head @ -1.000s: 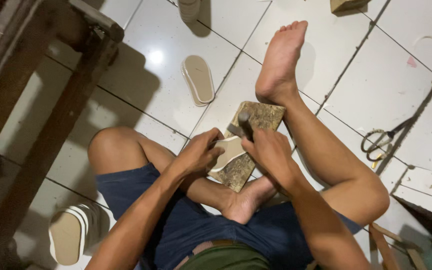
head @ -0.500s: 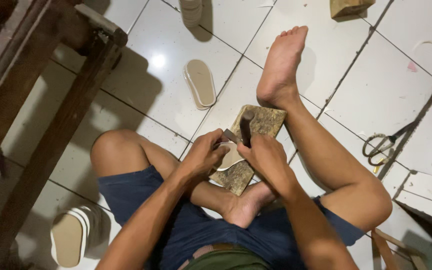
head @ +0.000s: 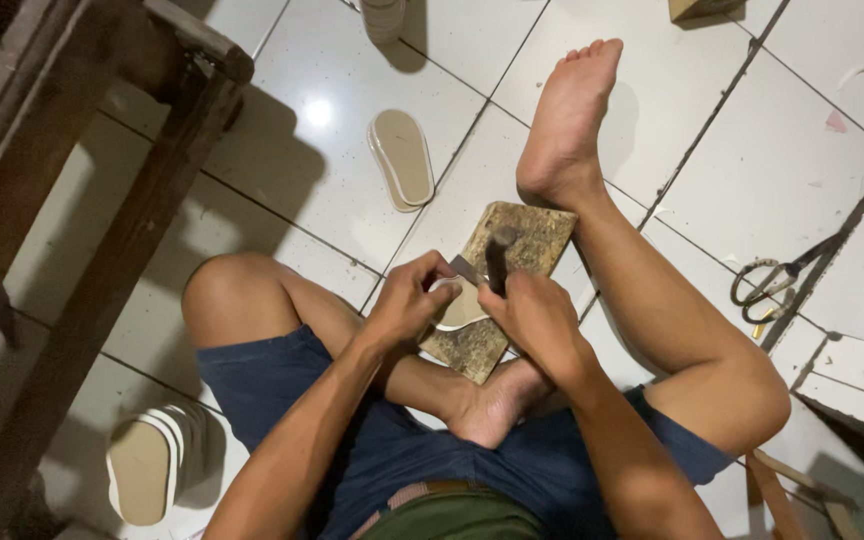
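Note:
I sit on a white tiled floor with a worn wooden board (head: 517, 250) lying between my legs. A pale sole piece (head: 460, 310) rests on the board. My left hand (head: 414, 300) pinches the sole piece and a small metal blade against it. My right hand (head: 537, 318) is closed round a dark tool handle (head: 498, 258) that stands upright over the sole piece. My right foot stretches out past the board's far end, and my left foot is tucked under its near end.
A stack of beige soles (head: 402, 157) lies on the floor beyond the board. Another stack of soles (head: 150, 468) stands at my left hip. Scissors (head: 774, 280) lie to the right. A dark wooden bench frame (head: 102, 240) runs along the left.
The view has shifted slightly. Both hands stay on the board; the upright tool handle in my right hand has shifted a little over the sole piece.

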`<state>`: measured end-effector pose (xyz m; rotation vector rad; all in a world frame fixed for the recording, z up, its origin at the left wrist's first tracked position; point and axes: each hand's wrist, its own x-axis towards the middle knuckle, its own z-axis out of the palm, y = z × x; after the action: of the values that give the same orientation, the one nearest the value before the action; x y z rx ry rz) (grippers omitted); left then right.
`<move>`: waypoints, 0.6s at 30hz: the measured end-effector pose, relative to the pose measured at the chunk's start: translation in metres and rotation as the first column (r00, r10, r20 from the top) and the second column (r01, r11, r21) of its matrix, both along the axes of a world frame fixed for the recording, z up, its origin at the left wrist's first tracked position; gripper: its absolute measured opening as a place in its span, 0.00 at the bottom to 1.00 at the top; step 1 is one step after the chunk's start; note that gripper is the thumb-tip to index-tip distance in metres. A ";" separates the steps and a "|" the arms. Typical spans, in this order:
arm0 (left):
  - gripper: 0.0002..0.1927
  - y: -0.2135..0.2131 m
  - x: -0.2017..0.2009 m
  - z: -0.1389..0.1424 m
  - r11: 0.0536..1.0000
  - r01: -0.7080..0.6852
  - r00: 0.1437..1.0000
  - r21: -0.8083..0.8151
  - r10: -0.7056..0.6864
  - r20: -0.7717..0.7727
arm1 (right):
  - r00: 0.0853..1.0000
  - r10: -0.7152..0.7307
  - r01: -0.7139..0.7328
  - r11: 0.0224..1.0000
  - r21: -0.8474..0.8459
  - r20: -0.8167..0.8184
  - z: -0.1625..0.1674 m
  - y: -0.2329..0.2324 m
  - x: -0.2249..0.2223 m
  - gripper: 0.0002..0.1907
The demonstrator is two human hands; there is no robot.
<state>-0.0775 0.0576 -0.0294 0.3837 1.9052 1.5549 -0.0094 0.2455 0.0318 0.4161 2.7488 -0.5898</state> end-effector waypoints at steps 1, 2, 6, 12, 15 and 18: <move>0.09 0.001 0.001 0.000 0.997 -0.066 0.997 0.026 0.064 0.049 | 0.999 0.036 -0.037 0.999 0.008 0.011 0.001 0.000 0.003 0.25; 0.09 0.001 0.001 0.001 0.990 -0.132 0.988 0.049 0.127 0.092 | 0.997 0.072 -0.073 0.997 0.014 0.015 0.003 0.003 0.005 0.25; 0.15 -0.007 -0.002 0.002 0.992 -0.005 0.999 -0.127 0.011 0.041 | 0.993 0.070 -0.063 0.995 -0.072 0.093 0.008 0.015 -0.002 0.19; 0.10 0.001 0.001 -0.002 0.997 -0.049 0.982 -0.061 0.059 0.178 | 0.999 0.027 -0.026 1.000 -0.004 0.046 0.010 -0.003 -0.007 0.24; 0.13 0.000 0.006 -0.005 0.988 -0.157 0.973 0.010 0.153 0.173 | 0.987 0.060 -0.050 0.996 -0.067 0.150 0.015 -0.001 -0.002 0.19; 0.14 -0.009 0.007 -0.009 0.995 -0.035 0.999 -0.089 0.036 0.009 | 0.984 0.089 -0.087 0.996 -0.024 0.151 0.015 0.009 -0.011 0.20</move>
<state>-0.0705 0.0487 -0.0385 0.3035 1.9752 1.4854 -0.0203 0.2547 0.0466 0.3197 2.5994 -0.5362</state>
